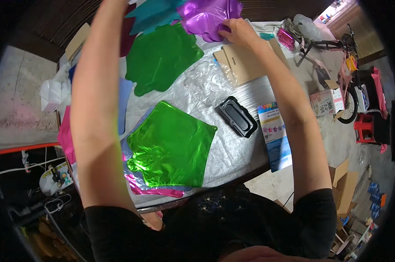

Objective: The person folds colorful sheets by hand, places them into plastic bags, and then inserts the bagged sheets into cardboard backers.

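At the far edge of the table, my right hand (241,31) pinches the near edge of a shiny purple foil balloon (208,16), which is flat and partly cut off by the top of the picture. My left forearm stretches up along the left side, and its hand lies beyond the top edge. Between my arms lie a dark green flat foil balloon (160,59) and a teal one (156,16) behind it. Closer to me, a bright green star-shaped foil balloon (175,144) tops a stack whose pink and bluish edges stick out.
A black plastic tray-like piece (237,116), a blue-and-white printed package (274,135) and brown cardboard (241,63) lie on the silver-covered table (232,153). Beyond its right side stand a bicycle (348,83), a printed carton (326,102) and a red stool (365,129).
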### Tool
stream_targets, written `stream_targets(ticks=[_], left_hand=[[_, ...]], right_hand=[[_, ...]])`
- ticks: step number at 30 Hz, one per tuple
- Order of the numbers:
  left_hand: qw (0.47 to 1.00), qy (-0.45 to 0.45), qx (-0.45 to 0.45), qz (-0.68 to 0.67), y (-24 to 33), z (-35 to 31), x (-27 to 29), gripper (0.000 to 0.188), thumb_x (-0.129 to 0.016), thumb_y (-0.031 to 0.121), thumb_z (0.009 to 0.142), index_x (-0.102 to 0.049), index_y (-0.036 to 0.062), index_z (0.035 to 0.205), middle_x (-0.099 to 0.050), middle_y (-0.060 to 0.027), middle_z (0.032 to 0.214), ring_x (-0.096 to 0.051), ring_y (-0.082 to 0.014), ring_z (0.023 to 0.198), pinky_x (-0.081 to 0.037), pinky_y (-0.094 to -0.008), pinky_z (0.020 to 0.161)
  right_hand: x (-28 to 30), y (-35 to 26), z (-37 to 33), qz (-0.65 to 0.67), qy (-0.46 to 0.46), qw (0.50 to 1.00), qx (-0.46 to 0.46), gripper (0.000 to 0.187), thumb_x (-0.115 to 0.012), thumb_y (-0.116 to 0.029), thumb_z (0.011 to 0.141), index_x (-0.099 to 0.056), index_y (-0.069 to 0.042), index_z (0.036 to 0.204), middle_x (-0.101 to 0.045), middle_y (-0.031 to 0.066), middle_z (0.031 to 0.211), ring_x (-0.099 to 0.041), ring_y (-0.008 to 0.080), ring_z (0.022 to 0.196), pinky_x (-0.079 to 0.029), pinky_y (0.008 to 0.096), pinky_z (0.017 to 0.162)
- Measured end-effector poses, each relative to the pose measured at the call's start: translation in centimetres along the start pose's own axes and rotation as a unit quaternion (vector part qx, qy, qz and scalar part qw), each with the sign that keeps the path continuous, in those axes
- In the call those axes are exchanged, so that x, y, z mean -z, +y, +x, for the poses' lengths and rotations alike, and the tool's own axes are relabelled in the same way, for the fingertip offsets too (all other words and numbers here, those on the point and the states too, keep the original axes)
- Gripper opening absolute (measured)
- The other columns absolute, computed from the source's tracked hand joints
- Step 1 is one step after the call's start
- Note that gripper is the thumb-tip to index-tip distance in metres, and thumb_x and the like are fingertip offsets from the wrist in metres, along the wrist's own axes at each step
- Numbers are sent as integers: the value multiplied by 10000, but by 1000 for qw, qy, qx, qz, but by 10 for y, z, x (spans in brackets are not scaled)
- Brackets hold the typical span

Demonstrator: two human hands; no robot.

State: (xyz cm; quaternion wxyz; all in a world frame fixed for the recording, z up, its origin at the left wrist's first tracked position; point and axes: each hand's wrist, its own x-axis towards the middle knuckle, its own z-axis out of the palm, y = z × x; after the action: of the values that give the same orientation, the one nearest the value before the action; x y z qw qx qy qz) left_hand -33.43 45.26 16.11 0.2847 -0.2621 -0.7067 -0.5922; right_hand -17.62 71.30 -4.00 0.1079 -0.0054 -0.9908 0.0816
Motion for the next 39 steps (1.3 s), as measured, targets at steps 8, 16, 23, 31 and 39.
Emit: stream_targets(ticks=[8,16,23,31,39], left_hand=[[976,-185,103,-59,42,-60,146,132,-744,136,871,-761,57,975,-745,-20,903,-662,-112,817,-523,-262,755],[936,-264,-183,-147,80,-184,204,179,-712,28,820,-769,105,970,-747,-6,922,-690,-192,910,-533,-333,869],[857,-344,-362,127,145,-282,256,213,-719,32,819,-787,171,966,-750,6,980,-651,-220,1077,-459,-377,965],[915,-316,-164,188,122,-384,290,218,-722,66,850,-759,175,1035,-739,17,1079,-568,-231,1258,-350,-410,1046],[928,-189,45,319,141,-464,330,407,-761,265,853,-697,55,1196,-692,-112,1230,-585,-283,1199,-363,-435,1017]], right_hand=[[12,-4,-8,11,-4,999,30,382,-714,-349,873,-720,-24,1073,-724,211,1023,-701,366,963,-551,457,857],[117,-161,-144,596,-47,801,-37,426,-571,-321,1026,-589,14,1289,-706,140,1125,-693,248,920,-566,383,817],[93,-182,-252,798,-175,550,-172,842,-306,-703,1009,-423,-7,1469,-517,183,1462,-663,322,1119,-560,405,874],[62,-226,-280,598,-93,769,-204,410,-686,-238,965,-628,67,1233,-698,162,1179,-697,210,957,-550,340,860],[42,-223,-274,589,-84,774,-219,216,-744,-82,889,-723,39,1066,-743,107,1021,-694,170,877,-532,307,814]])
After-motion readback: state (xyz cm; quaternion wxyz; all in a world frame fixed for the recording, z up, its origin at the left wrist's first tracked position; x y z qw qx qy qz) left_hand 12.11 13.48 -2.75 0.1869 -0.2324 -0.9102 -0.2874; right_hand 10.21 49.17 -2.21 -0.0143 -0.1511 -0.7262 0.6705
